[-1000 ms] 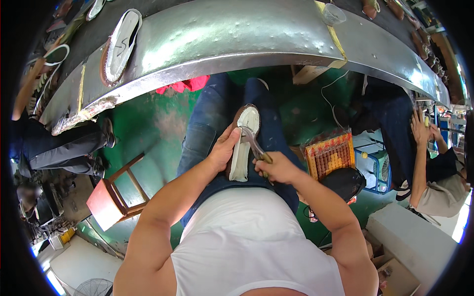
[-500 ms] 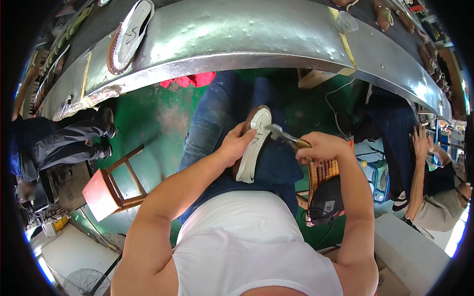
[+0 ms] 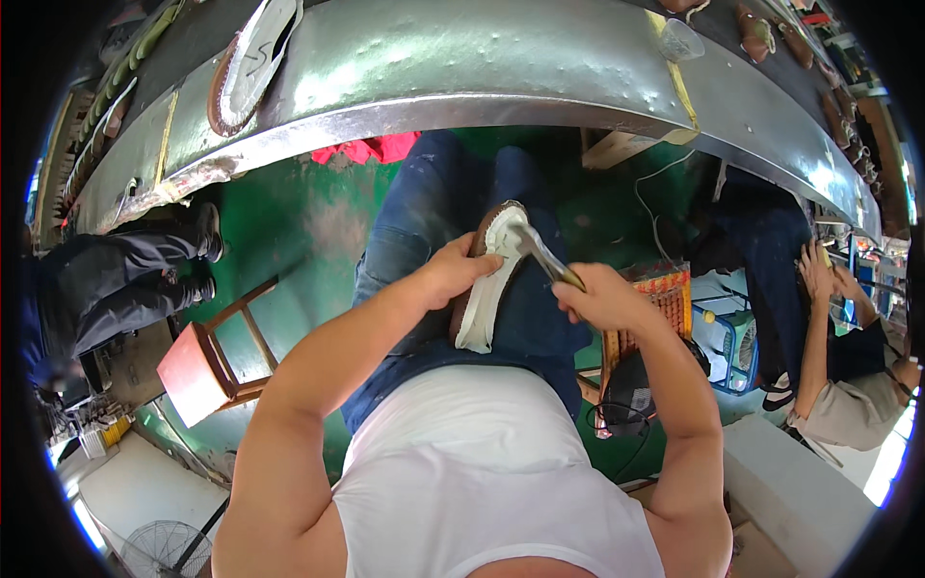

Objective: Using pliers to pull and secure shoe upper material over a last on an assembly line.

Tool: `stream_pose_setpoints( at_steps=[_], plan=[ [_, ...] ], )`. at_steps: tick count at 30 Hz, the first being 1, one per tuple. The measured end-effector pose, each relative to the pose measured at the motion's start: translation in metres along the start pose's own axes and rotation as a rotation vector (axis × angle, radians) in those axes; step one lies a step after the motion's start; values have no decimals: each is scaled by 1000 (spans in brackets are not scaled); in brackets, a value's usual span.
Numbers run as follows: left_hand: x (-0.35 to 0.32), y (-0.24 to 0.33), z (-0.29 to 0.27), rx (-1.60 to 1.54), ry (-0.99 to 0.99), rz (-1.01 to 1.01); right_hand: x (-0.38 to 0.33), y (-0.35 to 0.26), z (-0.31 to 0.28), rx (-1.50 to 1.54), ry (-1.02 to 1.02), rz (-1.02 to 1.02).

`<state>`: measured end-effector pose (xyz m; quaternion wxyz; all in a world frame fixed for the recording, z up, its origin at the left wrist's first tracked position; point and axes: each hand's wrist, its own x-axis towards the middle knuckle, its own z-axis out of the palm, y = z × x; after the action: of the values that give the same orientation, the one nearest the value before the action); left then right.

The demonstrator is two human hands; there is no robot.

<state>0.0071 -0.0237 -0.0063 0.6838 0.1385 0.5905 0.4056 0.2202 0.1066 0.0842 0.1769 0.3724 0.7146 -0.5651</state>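
A brown shoe upper with a white sole side turned up [image 3: 488, 299] lies along my lap, its toe pointing away from me. Round its left edge my left hand [image 3: 459, 270] is closed, the thumb pressing on the white face. My right hand [image 3: 599, 297] grips the handle of a hammer [image 3: 545, 258]. The hammer's metal head is at the white face near the toe; whether it touches cannot be made out. Another brown shoe upper with a white underside [image 3: 252, 72] lies at the left of the metal-topped bench.
The metal-topped bench [image 3: 462, 67] curves across in front of my knees, with a clear plastic cup [image 3: 680, 40] on it. A red-seated stool [image 3: 198, 374] stands at left, a woven-backed chair [image 3: 665, 299] with a black bag [image 3: 631, 390] at right. Co-workers [image 3: 819, 279] sit on both sides.
My right hand has moved left and slightly down, bringing the hammer head onto or close over the shoe's toe area. My left hand keeps its hold on the shoe.
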Motion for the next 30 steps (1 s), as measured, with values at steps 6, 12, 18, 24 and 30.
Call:
stream_pose_setpoints(
  at_steps=[6,12,18,24,30],
  plan=[
    [-4,16,-4,20,-76,-128,-18,27,35,-408,-54,-350],
    [-1,0,-2,27,-57,-33,-33,29,46,-554,18,-270],
    [-37,-25,4,344,-136,201,-14,67,35,-238,-179,-63],
    [-32,-69,0,357,-59,302,-3,64,21,-10,-337,-29],
    [-30,-76,1,638,67,387,-34,3,17,-36,-133,42]
  ],
)
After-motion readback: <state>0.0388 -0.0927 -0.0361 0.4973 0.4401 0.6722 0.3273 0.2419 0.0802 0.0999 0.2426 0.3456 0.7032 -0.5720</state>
